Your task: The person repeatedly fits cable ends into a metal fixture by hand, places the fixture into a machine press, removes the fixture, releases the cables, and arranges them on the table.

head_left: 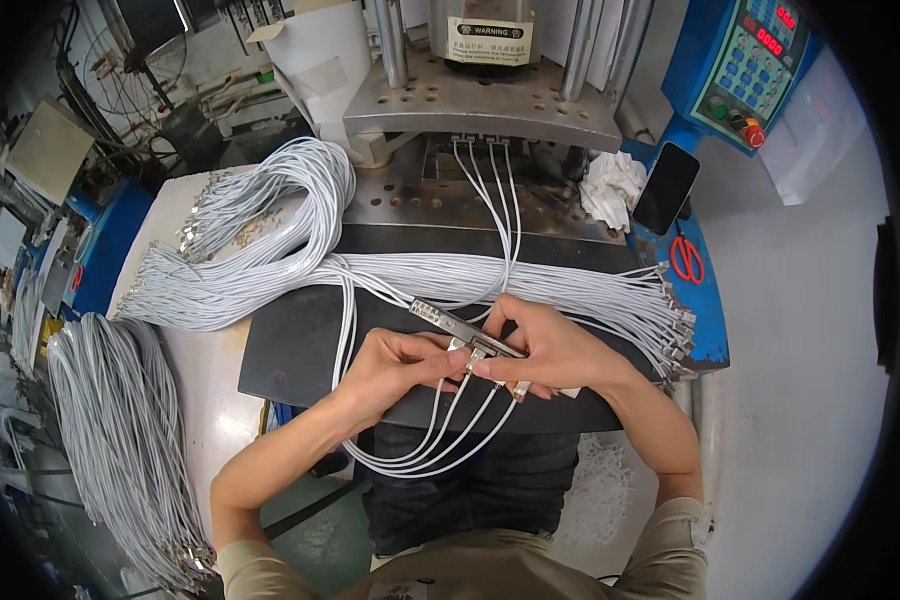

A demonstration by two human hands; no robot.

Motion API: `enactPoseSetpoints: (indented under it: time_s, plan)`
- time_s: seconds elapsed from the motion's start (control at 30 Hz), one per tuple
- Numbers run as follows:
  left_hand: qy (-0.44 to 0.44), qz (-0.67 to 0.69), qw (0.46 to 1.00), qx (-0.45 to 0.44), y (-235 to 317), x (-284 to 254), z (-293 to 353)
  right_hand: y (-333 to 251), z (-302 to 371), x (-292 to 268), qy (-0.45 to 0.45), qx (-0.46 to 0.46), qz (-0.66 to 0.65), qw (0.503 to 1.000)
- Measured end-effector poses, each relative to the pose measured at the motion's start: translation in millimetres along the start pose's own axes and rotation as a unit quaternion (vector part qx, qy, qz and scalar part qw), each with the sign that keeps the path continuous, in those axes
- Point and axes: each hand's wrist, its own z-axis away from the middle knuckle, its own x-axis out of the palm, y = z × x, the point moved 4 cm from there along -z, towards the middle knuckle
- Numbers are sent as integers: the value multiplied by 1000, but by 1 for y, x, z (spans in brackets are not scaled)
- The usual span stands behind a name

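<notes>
A narrow metal mould bar [438, 317] lies tilted between my hands, over the black work board [290, 345]. Several white cables [440, 462] loop below it, their metal plug ends [475, 358] lined up along its near edge. My left hand [395, 368] is closed, thumb and fingers pinching one of these plugs at the bar. My right hand [550, 345] curls round the bar's right end, its thumb pressed on a plug beside the left fingertips. The fingers partly hide how the plugs sit in the bar.
Behind the board stands a press [480, 108] with several cables running from its lower part. A long cable bundle [570, 285] crosses the board; another bundle [120, 430] hangs at left. To the right are a phone [667, 188], red scissors [686, 260], a rag [612, 188] and a control panel [745, 75].
</notes>
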Motion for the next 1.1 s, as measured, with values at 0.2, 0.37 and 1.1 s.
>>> enactPoseSetpoints:
  time_s: [0.2,0.37,1.1]
  plan:
    - [-5,-10,1000,10,-2,0,-1,-2,2,-6,15,8,-7,1000]
    - [-9,-20,1000,21,-3,2,-2,-2,3,-8,-11,13,25,1000]
    - [-48,52,995,-76,43,4,-145,-13,-3,-133,265,-87,502,819]
